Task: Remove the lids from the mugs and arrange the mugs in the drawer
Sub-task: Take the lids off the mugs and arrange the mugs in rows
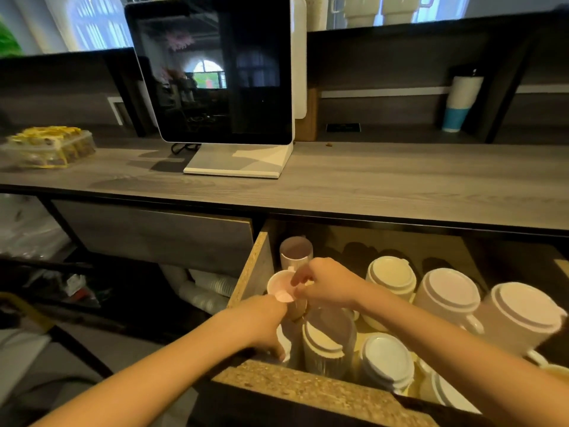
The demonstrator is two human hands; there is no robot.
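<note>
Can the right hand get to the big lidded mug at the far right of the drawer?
Probably yes: the mug stands uncovered beside the right forearm, though the right hand is now busy at a small cup.
</note>
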